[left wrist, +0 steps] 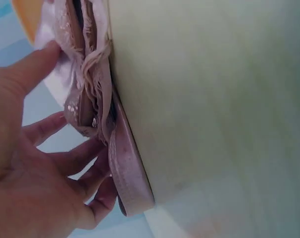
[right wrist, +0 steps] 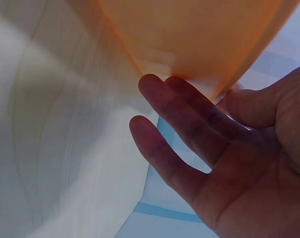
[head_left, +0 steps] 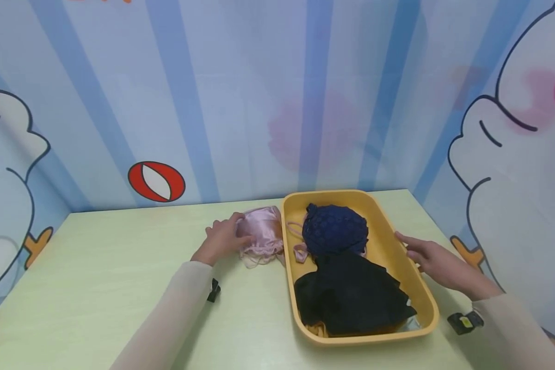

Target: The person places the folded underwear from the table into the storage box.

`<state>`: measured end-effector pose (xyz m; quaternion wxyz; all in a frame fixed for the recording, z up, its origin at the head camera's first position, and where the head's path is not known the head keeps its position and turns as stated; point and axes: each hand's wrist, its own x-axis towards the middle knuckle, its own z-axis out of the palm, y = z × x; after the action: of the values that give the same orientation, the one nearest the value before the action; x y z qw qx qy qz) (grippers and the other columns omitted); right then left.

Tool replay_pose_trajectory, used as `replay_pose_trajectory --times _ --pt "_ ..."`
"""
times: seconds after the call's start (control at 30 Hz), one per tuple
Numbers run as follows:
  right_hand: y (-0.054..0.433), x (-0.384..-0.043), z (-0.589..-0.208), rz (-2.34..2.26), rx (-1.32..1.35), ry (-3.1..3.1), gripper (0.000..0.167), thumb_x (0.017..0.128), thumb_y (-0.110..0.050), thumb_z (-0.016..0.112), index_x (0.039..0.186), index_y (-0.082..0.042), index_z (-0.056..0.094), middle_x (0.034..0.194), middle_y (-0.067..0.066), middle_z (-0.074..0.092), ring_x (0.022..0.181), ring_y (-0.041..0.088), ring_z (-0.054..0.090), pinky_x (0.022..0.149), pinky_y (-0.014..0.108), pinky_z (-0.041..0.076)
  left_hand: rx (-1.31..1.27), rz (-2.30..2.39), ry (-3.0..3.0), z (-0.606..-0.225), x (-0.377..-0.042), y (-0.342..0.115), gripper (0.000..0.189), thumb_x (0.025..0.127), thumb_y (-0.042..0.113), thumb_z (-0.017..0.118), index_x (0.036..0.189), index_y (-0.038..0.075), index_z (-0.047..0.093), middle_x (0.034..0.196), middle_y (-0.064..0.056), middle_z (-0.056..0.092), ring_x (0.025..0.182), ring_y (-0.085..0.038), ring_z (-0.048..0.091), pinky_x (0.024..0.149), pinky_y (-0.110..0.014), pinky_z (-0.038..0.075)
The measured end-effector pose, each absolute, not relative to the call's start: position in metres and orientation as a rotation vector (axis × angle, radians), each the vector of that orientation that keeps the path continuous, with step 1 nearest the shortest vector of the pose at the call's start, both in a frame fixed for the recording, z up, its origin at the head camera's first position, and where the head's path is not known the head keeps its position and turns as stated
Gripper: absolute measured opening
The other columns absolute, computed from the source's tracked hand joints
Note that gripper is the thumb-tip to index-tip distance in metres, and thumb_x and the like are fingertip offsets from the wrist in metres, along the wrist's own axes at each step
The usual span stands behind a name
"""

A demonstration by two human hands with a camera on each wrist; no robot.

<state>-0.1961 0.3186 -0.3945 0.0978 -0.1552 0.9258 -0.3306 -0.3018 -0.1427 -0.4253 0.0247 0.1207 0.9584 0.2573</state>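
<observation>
A pink satin bra (head_left: pixel 264 229) with lace trim lies folded on the table, against the left side of a yellow bin (head_left: pixel 362 339). My left hand (head_left: pixel 222 238) holds it by its left end. In the left wrist view, the thumb of the left hand (left wrist: pixel 36 144) touches the satin of the bra (left wrist: pixel 66 74), and curled fingers lie along its frilled edge and strap. My right hand (head_left: pixel 441 264) touches the bin's right rim. Seen from the right wrist, the right hand (right wrist: pixel 214 144) has its fingers extended beside the bin's outer wall (right wrist: pixel 189 34).
Inside the bin are a navy lace bra (head_left: pixel 335 229), a black folded garment (head_left: pixel 351 293) and a small pink strap (head_left: pixel 300 252). Pale fabric (head_left: pixel 411 324) shows at its front corner. A printed backdrop (head_left: pixel 240 103) closes off the table's (head_left: pixel 97 288) back.
</observation>
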Motion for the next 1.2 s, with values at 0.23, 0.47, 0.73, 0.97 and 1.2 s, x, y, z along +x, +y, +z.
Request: replay_pose_trajectory --times 0.23,0.47,0.73,0.97,1.2 --pt "0.319 -0.195 -0.395 -0.996 -0.461 2.731 0.051 0.102 -0.009 0.041 0.149 -0.002 0.021 0.139 0.026 0.041 0.115 0.038 0.052 0.079 0.041 0.051 0.361 0.648 3.027 -0.425 -0.305 -0.133 0.069 0.082 0.037 0.073 0.139 0.009 0.043 0.114 -0.025 0.057 0.104 -0.044 0.046 0.088 -0.06 0.026" --pt "0.319 -0.195 -0.395 -0.991 -0.454 2.739 0.051 0.102 -0.008 0.041 0.149 -0.003 0.022 0.14 0.025 0.041 0.115 0.037 0.052 0.079 0.041 0.051 0.364 0.649 3.033 -0.424 -0.304 -0.126 0.063 0.083 0.029 0.073 0.136 0.01 0.045 0.115 -0.024 0.059 0.107 -0.045 0.05 0.091 -0.063 0.023" --pt "0.317 -0.194 -0.394 -1.005 -0.439 2.732 0.051 0.102 -0.009 0.041 0.149 -0.003 0.022 0.138 0.025 0.043 0.112 0.034 0.055 0.077 0.038 0.052 0.366 0.703 3.058 -0.423 -0.303 -0.12 0.053 0.084 0.015 0.07 0.132 0.008 0.047 0.105 -0.019 0.065 0.104 -0.041 0.056 0.093 -0.064 0.022" --pt "0.317 -0.195 -0.397 -0.995 -0.432 2.734 0.051 0.102 -0.009 0.041 0.149 -0.004 0.022 0.139 0.024 0.043 0.113 0.035 0.053 0.078 0.039 0.051 0.352 0.698 3.121 -0.423 -0.302 -0.115 0.047 0.084 0.009 0.066 0.128 0.009 0.052 0.102 -0.018 0.064 0.1 -0.04 0.056 0.088 -0.06 0.027" --pt "0.32 -0.197 -0.398 -0.964 -0.412 2.75 0.051 0.102 -0.009 0.041 0.149 -0.005 0.023 0.137 0.021 0.046 0.111 0.031 0.055 0.076 0.037 0.051 0.279 0.65 3.022 -0.421 -0.303 -0.116 0.057 0.081 0.016 0.071 0.133 0.016 0.049 0.111 -0.019 0.057 0.108 -0.04 0.04 0.09 -0.058 0.022"
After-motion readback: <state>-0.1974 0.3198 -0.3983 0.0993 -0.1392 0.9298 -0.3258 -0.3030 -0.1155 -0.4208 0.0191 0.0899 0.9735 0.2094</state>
